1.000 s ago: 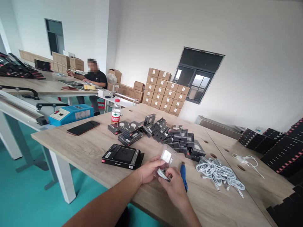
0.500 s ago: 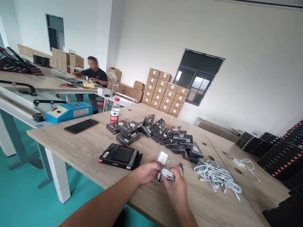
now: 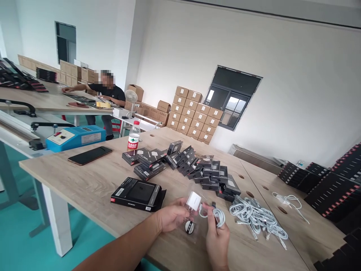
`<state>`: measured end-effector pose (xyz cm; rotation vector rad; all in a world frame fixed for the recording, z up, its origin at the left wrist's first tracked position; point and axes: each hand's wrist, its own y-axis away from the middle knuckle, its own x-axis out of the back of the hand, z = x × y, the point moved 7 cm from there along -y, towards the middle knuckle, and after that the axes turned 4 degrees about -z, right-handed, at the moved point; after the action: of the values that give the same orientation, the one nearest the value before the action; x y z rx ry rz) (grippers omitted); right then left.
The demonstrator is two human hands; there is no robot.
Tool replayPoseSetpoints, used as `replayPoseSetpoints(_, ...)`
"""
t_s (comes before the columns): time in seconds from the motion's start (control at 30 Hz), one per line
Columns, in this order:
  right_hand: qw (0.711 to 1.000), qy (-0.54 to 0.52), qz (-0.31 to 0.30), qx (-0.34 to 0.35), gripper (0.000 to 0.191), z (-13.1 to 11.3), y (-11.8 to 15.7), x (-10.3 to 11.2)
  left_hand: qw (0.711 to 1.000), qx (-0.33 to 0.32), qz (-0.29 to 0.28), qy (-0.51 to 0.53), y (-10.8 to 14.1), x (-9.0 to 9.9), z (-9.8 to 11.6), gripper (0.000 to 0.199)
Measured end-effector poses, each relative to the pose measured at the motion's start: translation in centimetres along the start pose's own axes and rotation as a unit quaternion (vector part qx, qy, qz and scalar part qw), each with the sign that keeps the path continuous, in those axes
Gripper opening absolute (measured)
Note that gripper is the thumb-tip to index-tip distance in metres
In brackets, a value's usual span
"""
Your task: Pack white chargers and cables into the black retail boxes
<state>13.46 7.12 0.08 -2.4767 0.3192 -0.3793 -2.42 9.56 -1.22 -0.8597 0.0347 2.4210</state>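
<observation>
My left hand (image 3: pixel 172 217) grips a clear plastic tray (image 3: pixel 194 236) with a white charger plug (image 3: pixel 194 200) in its upper part and a round black-and-white sticker (image 3: pixel 189 227) lower down. Just right of it, my right hand (image 3: pixel 217 239) is closed on a coiled white cable (image 3: pixel 219 217), and one loop of the cable reaches toward the tray. To the left of my hands lies a black box (image 3: pixel 137 194) with its end flap open on the right. A heap of white cables (image 3: pixel 256 218) rests on the table to the right.
Several small black boxes (image 3: pixel 210 173) are piled behind my hands. A bottle (image 3: pixel 133 137) and a phone (image 3: pixel 90 155) are on the table's left. Stacks of black boxes (image 3: pixel 342 188) stand at right. A co-worker (image 3: pixel 108 90) sits beyond the blue machine (image 3: pixel 76 137).
My right hand has moved right and slightly down with the coiled cable, away from the tray, uncovering the sticker. The co-worker's arm now stretches out further to the left. The view has shifted slightly.
</observation>
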Motion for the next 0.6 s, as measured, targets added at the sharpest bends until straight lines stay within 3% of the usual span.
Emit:
replayPoseSetpoints(0.07,0.999,0.004,-0.033,0.034,0.035,-0.2,0.1,-0.6,1.000,-0.007,0.001,0.009,-0.1,0.1,0.1,0.046)
replayPoseSetpoints(0.13,0.986,0.053,-0.106,0.114,0.032,-1.1,0.3,-1.9,1.000,-0.002,0.018,0.026,-0.2,0.5,0.1,0.043)
replayPoseSetpoints(0.2,0.960,0.119,-0.168,0.191,0.043,-1.9,0.8,-3.2,0.998,0.021,0.045,0.037,-0.1,0.9,-0.2,0.040)
replayPoseSetpoints(0.27,0.940,0.169,-0.188,0.229,0.060,-2.4,1.1,-3.8,0.997,0.035,0.060,0.043,0.1,1.0,-0.3,0.040)
replayPoseSetpoints(0.37,0.938,0.191,-0.175,0.232,0.068,-3.0,0.9,-3.9,0.997,0.012,0.054,0.047,0.3,0.6,0.2,0.042)
replayPoseSetpoints(0.5,0.946,0.168,-0.163,0.226,0.057,-3.4,1.1,-4.2,0.997,-0.017,0.045,0.055,0.4,0.3,0.5,0.045)
replayPoseSetpoints(0.6,0.954,0.154,-0.163,0.200,0.046,-3.0,1.2,-4.5,0.996,-0.002,0.065,0.064,0.2,0.9,0.0,0.041)
